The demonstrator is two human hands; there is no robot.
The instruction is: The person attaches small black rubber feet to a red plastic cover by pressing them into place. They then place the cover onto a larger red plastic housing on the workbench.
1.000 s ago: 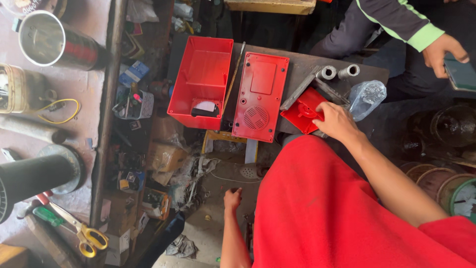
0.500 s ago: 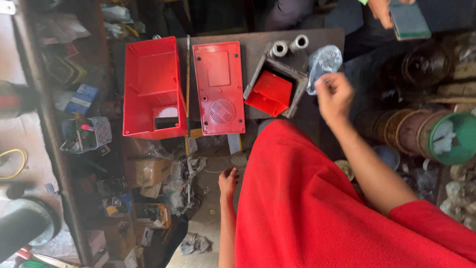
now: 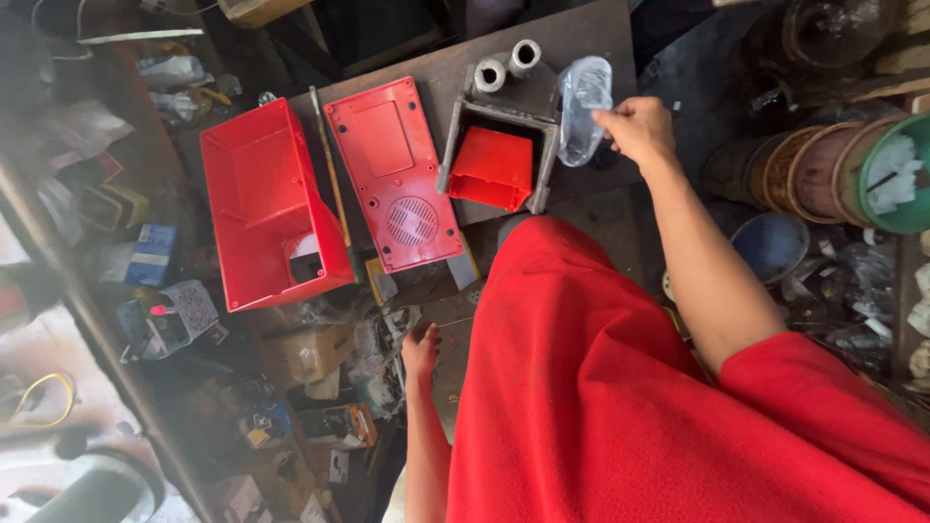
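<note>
Plastic bag (image 3: 584,108) now pinched in right hand (image 3: 639,131), previously untouched.

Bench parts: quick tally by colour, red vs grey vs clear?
Red: 3 - open box shell, flat cover panel, small red part
Grey: 3 - metal frame, two cylinders
Clear: 1 - plastic bag, held by right hand
Total: 7
</note>
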